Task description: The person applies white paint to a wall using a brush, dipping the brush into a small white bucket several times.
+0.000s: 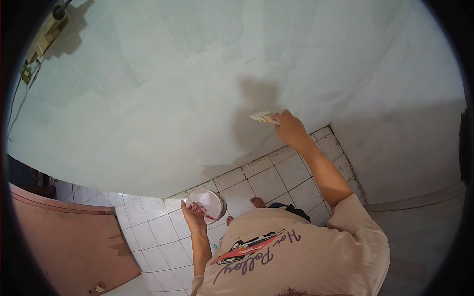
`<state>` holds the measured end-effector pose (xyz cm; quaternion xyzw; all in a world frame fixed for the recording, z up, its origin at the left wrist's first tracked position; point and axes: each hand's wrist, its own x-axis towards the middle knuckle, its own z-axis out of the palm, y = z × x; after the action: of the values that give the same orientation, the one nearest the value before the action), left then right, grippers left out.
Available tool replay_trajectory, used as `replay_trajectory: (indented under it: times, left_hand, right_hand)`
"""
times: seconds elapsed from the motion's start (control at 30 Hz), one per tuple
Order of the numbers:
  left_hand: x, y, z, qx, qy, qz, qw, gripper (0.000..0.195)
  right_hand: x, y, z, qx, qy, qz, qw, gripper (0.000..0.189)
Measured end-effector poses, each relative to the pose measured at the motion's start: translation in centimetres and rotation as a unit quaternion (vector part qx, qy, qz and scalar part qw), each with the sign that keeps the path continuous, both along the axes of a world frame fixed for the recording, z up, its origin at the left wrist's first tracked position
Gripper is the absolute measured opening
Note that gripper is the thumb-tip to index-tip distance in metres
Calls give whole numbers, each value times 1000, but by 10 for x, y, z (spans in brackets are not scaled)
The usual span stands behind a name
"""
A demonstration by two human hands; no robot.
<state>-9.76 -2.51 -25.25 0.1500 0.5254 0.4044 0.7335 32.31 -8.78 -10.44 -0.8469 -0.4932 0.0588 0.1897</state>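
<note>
My right hand grips a paintbrush whose bristles are coated white and point left. Behind the brush stands a pale green wall with whitish streaks, and the hand's shadow falls on it. Whether the bristles touch the wall I cannot tell. Lower down, my left hand holds a white bucket by a red-and-white cord wound around the fingers. The bucket's mouth faces up, showing its pale inside; how much it contains is unclear.
Below lies a white tiled floor, with a bare foot near the wall. The wall meets another wall at right. A pinkish door with peeled patches stands lower left. A wall fixture with hanging wires is at upper left.
</note>
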Motion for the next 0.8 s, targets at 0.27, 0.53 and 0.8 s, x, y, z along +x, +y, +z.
replay_trajectory:
  times: [0.27,0.53,0.8]
  left_hand:
    - [4,3,1,11,-3,-12,1000,50]
    - [0,-1,-6,-5,-1,9,1000,49]
    - [9,5,-1,-1,0,3,1000,46]
  right_hand:
    - [20,32,122,138,-118,16,983,26]
    - [-31,-3,119,99,-61,23,993,29]
    - [4,61,9,21,-137,47,989,26]
